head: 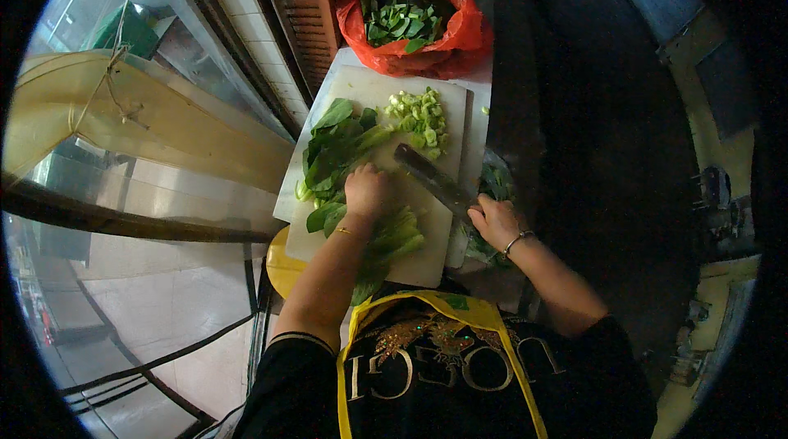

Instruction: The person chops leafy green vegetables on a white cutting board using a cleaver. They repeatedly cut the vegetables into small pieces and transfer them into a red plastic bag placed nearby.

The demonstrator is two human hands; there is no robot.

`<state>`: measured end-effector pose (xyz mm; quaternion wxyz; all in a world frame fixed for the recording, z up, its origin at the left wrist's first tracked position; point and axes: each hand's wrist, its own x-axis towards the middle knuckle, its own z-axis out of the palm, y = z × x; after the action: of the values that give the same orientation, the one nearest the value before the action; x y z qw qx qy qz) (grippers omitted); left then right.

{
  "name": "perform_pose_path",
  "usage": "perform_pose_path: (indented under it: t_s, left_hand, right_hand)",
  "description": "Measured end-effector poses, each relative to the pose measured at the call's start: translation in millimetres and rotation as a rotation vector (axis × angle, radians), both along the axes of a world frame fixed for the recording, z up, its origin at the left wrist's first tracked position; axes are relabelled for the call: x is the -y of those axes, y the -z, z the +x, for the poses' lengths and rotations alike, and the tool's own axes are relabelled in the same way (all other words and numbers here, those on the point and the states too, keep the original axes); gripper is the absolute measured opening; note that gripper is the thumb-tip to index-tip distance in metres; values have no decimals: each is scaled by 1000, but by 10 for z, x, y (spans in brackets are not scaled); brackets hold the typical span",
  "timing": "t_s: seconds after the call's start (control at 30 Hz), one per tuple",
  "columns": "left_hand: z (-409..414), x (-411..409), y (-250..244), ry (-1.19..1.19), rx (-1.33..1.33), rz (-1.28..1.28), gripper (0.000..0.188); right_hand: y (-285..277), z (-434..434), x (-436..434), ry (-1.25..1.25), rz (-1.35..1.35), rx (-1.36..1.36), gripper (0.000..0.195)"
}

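My right hand (497,223) grips a broad, dark kitchen knife (434,182), its blade slanting up and left over the white cutting board (431,263). At the board's middle my left hand (367,191) is curled over leafy greens. A blurred bunch of leafy greens (397,236) trails from it toward my body. Left of that hand lies a pile of whole dark-green leaves (332,150). Chopped pale-green stems (420,116) are heaped at the board's far right. My left fingertips are partly hidden.
Beyond the board stands a red plastic bag (394,63) of cut leaves (406,20). A clear bag of greens (495,177) sits beside the board's right edge. A yellow round object (283,263) shows under the near left corner. Window glass and a yellowish sheet (184,125) border the left.
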<state>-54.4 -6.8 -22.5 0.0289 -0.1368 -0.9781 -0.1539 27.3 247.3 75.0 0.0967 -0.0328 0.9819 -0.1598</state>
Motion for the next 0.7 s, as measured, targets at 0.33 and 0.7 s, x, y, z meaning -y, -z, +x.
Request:
perform_pose_path:
  t_s: [0.33, 0.7]
  left_hand:
    - [27, 137, 204, 22, 173, 65, 11]
    - [-245, 344, 207, -39, -143, 27, 18]
  right_hand:
    - [286, -222, 194, 29, -7, 145, 33]
    - [142, -201, 106, 75, -11, 89, 33]
